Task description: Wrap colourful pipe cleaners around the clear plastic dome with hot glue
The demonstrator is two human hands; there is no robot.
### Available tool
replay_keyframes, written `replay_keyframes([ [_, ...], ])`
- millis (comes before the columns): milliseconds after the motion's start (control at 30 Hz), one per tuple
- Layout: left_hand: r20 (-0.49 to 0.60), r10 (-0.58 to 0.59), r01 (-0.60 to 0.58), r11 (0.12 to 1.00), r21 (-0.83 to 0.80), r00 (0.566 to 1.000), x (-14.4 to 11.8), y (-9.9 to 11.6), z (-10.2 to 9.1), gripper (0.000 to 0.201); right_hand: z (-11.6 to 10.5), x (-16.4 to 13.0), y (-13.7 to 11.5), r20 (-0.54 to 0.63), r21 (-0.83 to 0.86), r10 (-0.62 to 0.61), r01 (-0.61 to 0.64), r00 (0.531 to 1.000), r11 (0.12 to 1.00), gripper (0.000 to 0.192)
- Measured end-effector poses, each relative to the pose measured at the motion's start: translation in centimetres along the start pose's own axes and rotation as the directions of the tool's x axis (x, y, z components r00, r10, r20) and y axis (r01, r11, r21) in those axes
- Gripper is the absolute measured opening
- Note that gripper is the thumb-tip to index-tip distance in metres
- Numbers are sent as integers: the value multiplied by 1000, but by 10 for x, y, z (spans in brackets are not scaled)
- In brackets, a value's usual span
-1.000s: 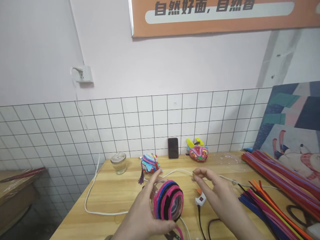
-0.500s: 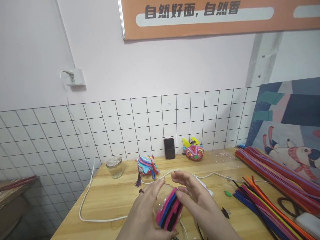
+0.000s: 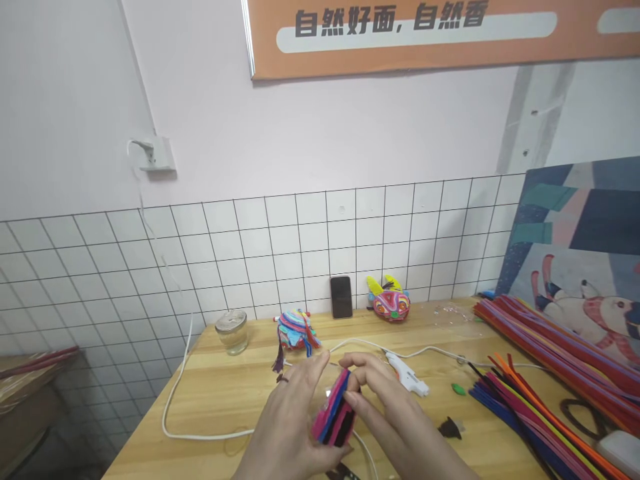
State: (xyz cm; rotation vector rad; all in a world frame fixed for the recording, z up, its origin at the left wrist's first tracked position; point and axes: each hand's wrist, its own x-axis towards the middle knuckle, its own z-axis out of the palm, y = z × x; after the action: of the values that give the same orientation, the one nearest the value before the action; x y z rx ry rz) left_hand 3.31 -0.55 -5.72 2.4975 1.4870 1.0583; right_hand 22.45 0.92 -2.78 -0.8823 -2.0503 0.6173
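White square tiling backs a pale wooden table (image 3: 235,393) beneath an orange banner (image 3: 440,30). Near the front edge, centre, the left hand (image 3: 293,427) rises with the palm turned right and the fingers extended upward, pressed flat against the left face of a round object wrapped in pink, blue and black pipe cleaners (image 3: 336,410). The right hand (image 3: 385,403) comes in from the near right, fingers curled over the top and right face of the same object, so both hands close on it and hold it just above the table. Just beyond the right hand lies a white glue gun (image 3: 407,375), with a white cable (image 3: 175,400) looping away to the left. Farther back stand a glass jar (image 3: 232,331), a multicoloured wrapped figure (image 3: 295,330), a dark phone (image 3: 341,297) propped against the tiles and a bright mask-like figure (image 3: 390,303). Bundles of loose pipe cleaners (image 3: 540,400) cover the right side, in front of a painted board (image 3: 575,260). Nothing lies between the hands and the glue gun.
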Motion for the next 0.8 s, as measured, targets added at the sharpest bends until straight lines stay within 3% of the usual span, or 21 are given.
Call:
replay_keyframes([
  [133,105,-195,217,936,-276,975,1,5,-8,107,-11,5,14,-182,87,112,-97,977,991,20],
  [200,185,-266,324,781,-534,946,2,10,-15,108,-16,8,23,-249,98,152,-131,957,986,22],
  [300,276,-249,364,468,-805,929,3,13,-24,112,-19,9,35,-265,42,225,-222,938,974,24],
  [367,254,-228,327,393,-859,940,2,12,-27,113,-18,9,39,-267,-1,214,-222,940,975,18],
  [500,146,-206,208,317,-925,967,1,8,-28,107,-13,3,31,-225,-9,52,-55,973,998,33],
  [600,150,-212,194,207,-959,966,0,7,-25,101,-14,-3,12,-177,-82,-79,66,981,994,30],
  [667,179,-207,211,147,-966,962,0,6,-22,97,-15,-4,-2,-170,-121,-229,211,958,970,29],
  [800,258,-226,290,121,-949,939,0,2,-16,89,-15,1,-19,-212,-223,-477,432,853,874,18],
])
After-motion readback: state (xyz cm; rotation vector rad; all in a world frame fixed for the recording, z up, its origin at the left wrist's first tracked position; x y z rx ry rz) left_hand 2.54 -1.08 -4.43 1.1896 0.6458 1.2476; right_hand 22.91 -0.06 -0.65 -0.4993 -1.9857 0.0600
